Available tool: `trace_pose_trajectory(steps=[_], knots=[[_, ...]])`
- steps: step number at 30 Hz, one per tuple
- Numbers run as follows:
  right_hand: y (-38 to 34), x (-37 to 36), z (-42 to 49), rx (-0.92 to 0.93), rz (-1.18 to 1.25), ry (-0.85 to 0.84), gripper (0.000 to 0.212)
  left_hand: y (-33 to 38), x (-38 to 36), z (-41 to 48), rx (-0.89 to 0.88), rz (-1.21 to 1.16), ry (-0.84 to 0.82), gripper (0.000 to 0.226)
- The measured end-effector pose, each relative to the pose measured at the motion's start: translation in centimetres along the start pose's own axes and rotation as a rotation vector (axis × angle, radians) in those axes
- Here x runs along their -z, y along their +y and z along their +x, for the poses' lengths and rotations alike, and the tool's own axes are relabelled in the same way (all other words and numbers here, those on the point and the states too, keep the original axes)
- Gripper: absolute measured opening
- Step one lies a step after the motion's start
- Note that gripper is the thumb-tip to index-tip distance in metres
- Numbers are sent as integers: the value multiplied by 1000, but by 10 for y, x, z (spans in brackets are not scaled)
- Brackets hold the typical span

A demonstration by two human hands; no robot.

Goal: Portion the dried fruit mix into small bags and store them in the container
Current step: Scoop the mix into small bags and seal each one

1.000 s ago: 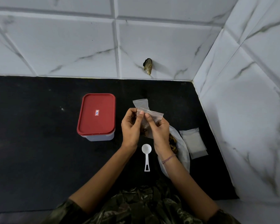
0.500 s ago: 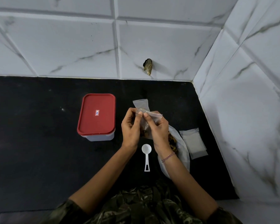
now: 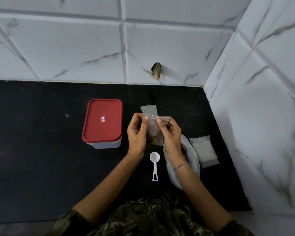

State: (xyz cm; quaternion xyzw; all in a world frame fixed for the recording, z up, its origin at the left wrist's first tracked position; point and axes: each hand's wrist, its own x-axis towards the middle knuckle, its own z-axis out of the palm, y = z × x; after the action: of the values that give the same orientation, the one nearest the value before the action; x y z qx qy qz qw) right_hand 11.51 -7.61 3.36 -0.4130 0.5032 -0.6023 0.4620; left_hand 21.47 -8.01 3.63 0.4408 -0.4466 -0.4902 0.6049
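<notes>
A small clear zip bag (image 3: pixel 154 129) with brown dried fruit in its bottom hangs above the black counter. My left hand (image 3: pixel 137 133) pinches its top edge at the left and my right hand (image 3: pixel 171 133) pinches the same edge at the right. Another small clear bag (image 3: pixel 150 109) lies on the counter just behind them. The big bag of dried fruit mix (image 3: pixel 191 157) lies under my right wrist, partly hidden. A clear container with a red lid (image 3: pixel 102 120) stands shut to the left. A white scoop (image 3: pixel 154 165) lies below my hands.
A stack of empty small bags (image 3: pixel 203 150) lies at the right, close to the tiled side wall (image 3: pixel 262 116). The tiled back wall has a dark broken spot (image 3: pixel 156 71). The black counter (image 3: pixel 32 142) stretches away to the left of the container.
My thumbs have slid apart along the bag's top edge, and the bag now hangs flatter and wider between my hands. Nothing else has moved.
</notes>
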Motion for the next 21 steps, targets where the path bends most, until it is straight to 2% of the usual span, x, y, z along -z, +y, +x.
trace_pose_trajectory(steps=[6,14,21], knots=[[-1,1,1,-30,-36,37,6,2,-2,-1,88,-31,-60,5],[5,4,0,-37,-46,23,15,2,-1,3,109,-6,-17,6],[10,-2,0,90,-144,87,24,1,-7,1,96,-28,-3,6]])
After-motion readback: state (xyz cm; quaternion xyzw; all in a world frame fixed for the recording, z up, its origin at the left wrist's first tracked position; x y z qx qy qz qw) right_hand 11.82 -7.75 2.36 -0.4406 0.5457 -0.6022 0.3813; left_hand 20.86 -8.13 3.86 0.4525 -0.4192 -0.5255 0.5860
